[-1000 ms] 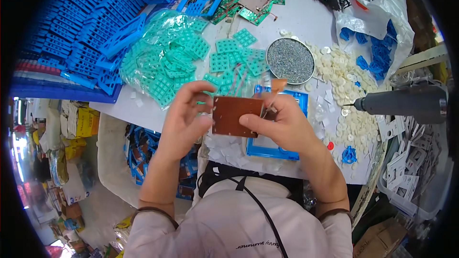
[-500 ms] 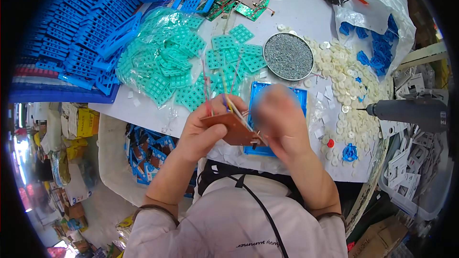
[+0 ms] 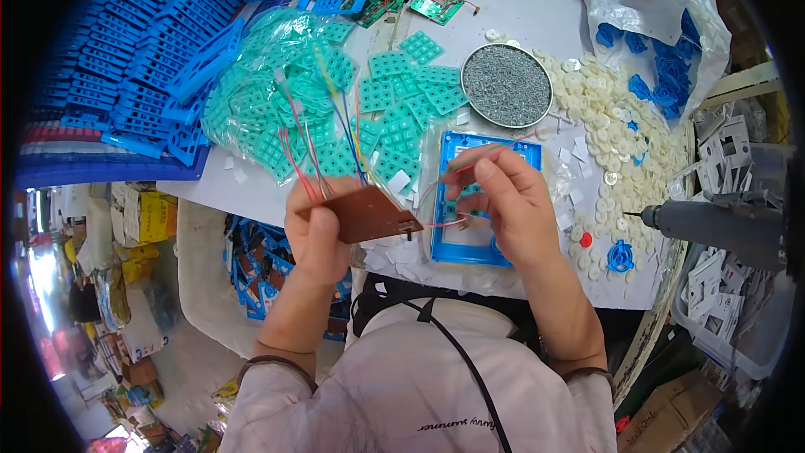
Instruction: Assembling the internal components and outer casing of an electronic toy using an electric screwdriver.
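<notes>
My left hand point(image 3: 317, 231) grips a brown circuit board point(image 3: 362, 213) by its left end, thumb on the near face. Several thin wires point(image 3: 345, 130) in red, white, blue and yellow rise from behind the board. To its right, my right hand point(image 3: 513, 210) has its fingers curled around thin red and white wires point(image 3: 450, 223) that reach over from the board's right end. Below this hand lies a blue plastic housing point(image 3: 445, 245), partly covered by it, with green keypad pieces visible inside.
Green rubber keypads point(image 3: 298, 92) are heaped behind my left hand. A round tin of small screws point(image 3: 506, 85) stands behind the housing, beside many white discs point(image 3: 616, 147). From the right, an electric screwdriver point(image 3: 713, 222) points inward. Blue housings point(image 3: 159, 59) are stacked at far left.
My left hand has moved left with the board, away from my right hand. My right hand has shifted slightly right, drawing the wires between them, and more of the blue housing shows.
</notes>
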The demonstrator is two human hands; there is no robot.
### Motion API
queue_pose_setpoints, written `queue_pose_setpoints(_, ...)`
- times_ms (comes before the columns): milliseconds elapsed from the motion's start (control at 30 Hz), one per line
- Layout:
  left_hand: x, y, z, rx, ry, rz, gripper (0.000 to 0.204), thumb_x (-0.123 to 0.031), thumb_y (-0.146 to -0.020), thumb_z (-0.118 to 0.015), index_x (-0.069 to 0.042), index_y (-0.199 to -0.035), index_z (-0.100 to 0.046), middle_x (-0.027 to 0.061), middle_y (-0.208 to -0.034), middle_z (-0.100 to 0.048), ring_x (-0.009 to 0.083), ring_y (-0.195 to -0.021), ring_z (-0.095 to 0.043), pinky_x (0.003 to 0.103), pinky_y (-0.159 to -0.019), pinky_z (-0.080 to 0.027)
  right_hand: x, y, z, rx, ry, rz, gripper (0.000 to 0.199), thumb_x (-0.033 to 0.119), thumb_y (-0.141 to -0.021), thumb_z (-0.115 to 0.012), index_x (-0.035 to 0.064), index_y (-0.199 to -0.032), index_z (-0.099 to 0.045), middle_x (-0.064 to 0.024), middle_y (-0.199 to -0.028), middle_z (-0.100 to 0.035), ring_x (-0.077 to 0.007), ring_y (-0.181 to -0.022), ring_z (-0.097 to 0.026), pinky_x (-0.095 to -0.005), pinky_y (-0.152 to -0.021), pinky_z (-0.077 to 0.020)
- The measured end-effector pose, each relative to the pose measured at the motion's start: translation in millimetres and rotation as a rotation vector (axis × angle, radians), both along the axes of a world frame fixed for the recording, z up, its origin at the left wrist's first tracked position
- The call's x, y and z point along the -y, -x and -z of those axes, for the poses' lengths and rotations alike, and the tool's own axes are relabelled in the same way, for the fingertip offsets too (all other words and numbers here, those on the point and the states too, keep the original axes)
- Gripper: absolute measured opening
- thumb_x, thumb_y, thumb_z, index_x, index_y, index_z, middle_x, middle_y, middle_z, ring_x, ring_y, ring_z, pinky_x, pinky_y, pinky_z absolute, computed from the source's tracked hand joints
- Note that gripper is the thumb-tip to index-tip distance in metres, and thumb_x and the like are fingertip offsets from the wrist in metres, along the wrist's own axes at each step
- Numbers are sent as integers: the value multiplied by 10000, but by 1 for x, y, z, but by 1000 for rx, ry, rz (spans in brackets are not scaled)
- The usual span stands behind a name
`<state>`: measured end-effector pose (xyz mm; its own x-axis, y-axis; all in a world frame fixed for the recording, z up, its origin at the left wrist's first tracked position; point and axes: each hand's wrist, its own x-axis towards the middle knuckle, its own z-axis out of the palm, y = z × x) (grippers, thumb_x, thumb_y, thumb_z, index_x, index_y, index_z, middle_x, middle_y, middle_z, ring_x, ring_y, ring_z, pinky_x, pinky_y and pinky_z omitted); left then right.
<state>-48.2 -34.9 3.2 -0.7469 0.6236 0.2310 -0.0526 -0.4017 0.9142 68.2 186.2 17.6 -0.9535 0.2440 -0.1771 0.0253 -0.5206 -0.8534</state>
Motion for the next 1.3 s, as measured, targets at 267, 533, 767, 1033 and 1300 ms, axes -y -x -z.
queue_pose_setpoints(267, -43, -5, -27, 525, -145, -113, 332, -465, -1101, -364, -174, -1000, -490, -10, -726, -397, 145, -671, -385, 357, -736, -336, 19, 2, 5, -86, -191, -243, 256, 231, -1029, -620, 16, -1133, -711, -60, -998, -726, -81, -870, -632, -246, -691, -506)
queue_pose_setpoints(533, -40, 3, -29, 680, -211, -53, 350, -457, -1105, -387, -141, -1064, -533, -24, -851, -462, 81, -686, -381, 205, -441, -248, 28, -2, 10, 178, 321, -383, 277, 162, -1012, -597, -15, -1220, -646, -108, -960, -721, -119, -791, -664, -247, -612, -515)
queue_pose_setpoints(767, -39, 5, -23, 797, -272, -39, 433, -465, -1097, -417, -63, -1170, -560, 13, -968, -585, 69, -693, -417, 191, -397, -227, 31, -2, 7, -101, -120, -67, 466, -68, -869, -540, 7, -1327, -583, -88, -1265, -615, -110, -1017, -579, -223, -679, -524)
queue_pose_setpoints(1033, -40, -3, -34, 829, -50, -175, 446, -491, -1084, -439, -85, -1209, -574, 57, -947, -646, 61, -656, -538, 185, -382, -250, 15, -7, -1, -34, -625, 151, 301, 34, -822, -705, 8, -1120, -670, -97, -1112, -655, -190, -962, -608, -322, -832, -497)
queue_pose_setpoints(1300, -6, -6, -23, 905, 10, 139, 370, -375, -1074, -487, -63, -1262, -556, 118, -1056, -660, 77, -659, -580, 179, -382, -329, 25, -7, -30, -298, -1172, 320, 274, 46, -722, -794, 55, -974, -687, -117, -1035, -655, -300, -878, -608, -384, -772, -499)
